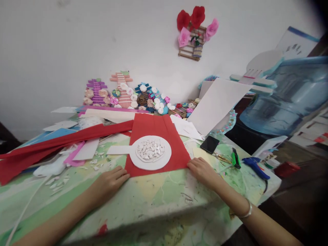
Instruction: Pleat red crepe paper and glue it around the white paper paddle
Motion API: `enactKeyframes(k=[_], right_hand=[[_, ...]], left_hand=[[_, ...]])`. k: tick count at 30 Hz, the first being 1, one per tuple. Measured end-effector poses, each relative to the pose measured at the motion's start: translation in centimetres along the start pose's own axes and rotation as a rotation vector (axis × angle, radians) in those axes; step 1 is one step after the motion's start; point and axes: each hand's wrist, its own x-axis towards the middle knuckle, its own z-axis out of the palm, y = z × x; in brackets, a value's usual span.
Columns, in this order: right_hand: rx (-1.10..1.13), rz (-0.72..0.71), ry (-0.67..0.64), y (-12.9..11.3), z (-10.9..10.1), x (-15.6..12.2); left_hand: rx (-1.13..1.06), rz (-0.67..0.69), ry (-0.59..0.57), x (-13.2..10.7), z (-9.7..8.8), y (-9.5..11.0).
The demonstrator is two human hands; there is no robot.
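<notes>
A sheet of red crepe paper [156,123] lies on the table, its far part rising toward the back. On it rests a white paddle-shaped cutout [166,153] with a handle pointing left. Small white chips [150,150] fill a ring in the middle of its round part. My left hand [112,182] is closed at the sheet's near left corner, thumb hidden. At the near right corner, my right hand [201,171] has its fingers closed on the paper's edge. Neither hand touches the cutout.
Long red paper strips [69,138] stretch leftward. White scraps [58,184] lie at left. To the right are a black phone [210,145], scissors [222,158], a green-and-black tool [235,159] and a blue glue gun [256,166]. A large water bottle [279,99] and paper-flower crafts [121,90] stand behind.
</notes>
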Motion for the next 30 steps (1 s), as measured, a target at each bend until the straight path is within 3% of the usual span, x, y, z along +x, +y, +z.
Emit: enactKeyframes(k=[3, 8, 10, 13, 18, 24, 30], right_hand=[[-0.019, 0.252, 0.105, 3.5, -1.5, -2.6], [-0.147, 0.701, 0.294, 11.8, -4.0, -8.7], [-0.165, 0.926, 0.277, 14.5, -3.5, -11.7], [-0.084, 1.186, 0.148, 17.6, -0.9, -15.9], [0.017, 1.199, -0.003, 20.1, 2.6, -19.6], [-0.118, 1.170, -0.022, 20.8, 2.8, -19.5], [-0.107, 1.248, -0.200, 22.1, 3.1, -18.7]], left_hand=[[-0.085, -0.074, 0.000, 0.2, -0.4, -1.2], [-0.051, -0.389, -0.044, 0.8, 1.0, -5.8], [-0.040, -0.415, -0.110, 1.0, 2.4, -7.5], [-0.062, -0.411, -0.200, 1.2, 4.4, -9.1], [-0.049, -0.432, -0.277, 1.4, 6.2, -9.8], [-0.085, -0.438, -0.265, 1.9, 6.1, -10.0], [-0.123, -0.494, -0.340, 2.2, 6.7, -10.5]])
